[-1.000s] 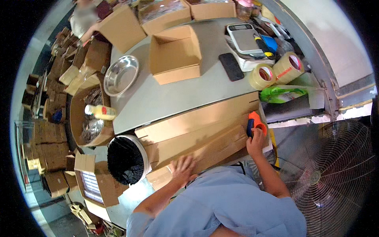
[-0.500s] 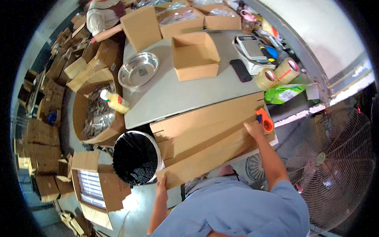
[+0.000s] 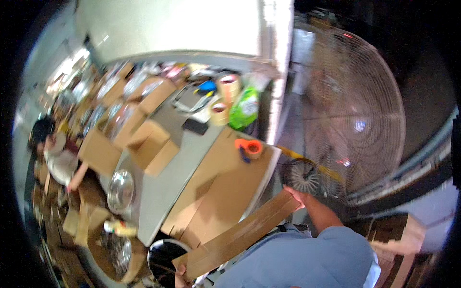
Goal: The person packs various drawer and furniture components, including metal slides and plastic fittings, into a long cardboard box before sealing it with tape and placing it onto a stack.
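My L hand (image 3: 180, 277) has one end of a long cardbd strip (image 3: 242, 234), R hand (image 3: 295, 198) the other; strip is up in front of my shirt (image 3: 297, 259), just off near edge of grey table (image 3: 158, 197), L end overlapping round bucket (image 3: 176, 242) in view

Fingers: both hands pinching the strip's ends; L mostly hidden, R small/blurry, so can't tell if spread or pressed tog.

Strip: plain brown, matte, narrow, straight-sided, short flap at L end

Long axis diag., low L by bucket to upper R, R end pointing twd big fan (image 3: 355, 115); broad face up to view

On table: wider flat cardbd sheet (image 3: 221, 177), same brown, lying steeper diag. than strip, orange plastic tape dispenser (image 3: 252, 148) w/ blue part on its far end

Beyond: open boxy carton (image 3: 161, 158), shiny round steel bowl (image 3: 120, 191), flat dark phone (image 3: 195, 126), glossy tape rolls (image 3: 219, 114), crinkly green bag (image 3: 246, 109)

Fan = round wire cage; bucket white-rimmed, dark inside
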Tool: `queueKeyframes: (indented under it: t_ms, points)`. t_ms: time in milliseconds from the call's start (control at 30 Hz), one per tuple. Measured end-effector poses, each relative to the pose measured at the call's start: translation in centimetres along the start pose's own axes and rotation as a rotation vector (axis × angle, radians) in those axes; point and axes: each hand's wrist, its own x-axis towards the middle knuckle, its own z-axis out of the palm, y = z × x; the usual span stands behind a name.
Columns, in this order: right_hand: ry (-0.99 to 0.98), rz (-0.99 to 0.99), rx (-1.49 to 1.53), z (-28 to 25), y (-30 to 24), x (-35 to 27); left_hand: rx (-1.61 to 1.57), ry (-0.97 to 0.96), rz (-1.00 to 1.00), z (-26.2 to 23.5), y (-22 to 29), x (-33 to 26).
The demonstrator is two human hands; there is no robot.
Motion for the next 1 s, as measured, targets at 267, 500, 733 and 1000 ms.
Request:
queueKeyframes:
  t_ms: [267, 500, 733, 1000]
  points:
    - [0.291, -0.164, 0.731, -15.9, 17.5, -5.5, 0.390, -0.368, -0.192, 14.4, -1.8, 4.6]
    - [0.392, -0.973, 1.280, -23.5, 33.9, -17.4, 0.761, -0.701, -0.466, 27.7, -13.7, 2.9]
    - [0.733, -1.008, 1.659, -28.4, 47.4, -21.3, 1.039, -1.064, -0.668, 39.7, -35.9, -0.5]
    - [0.749, -1.201, 1.837, -33.8, 52.8, -22.3, 1.488, -1.202, -0.484, 51.3, -54.6, -17.1]
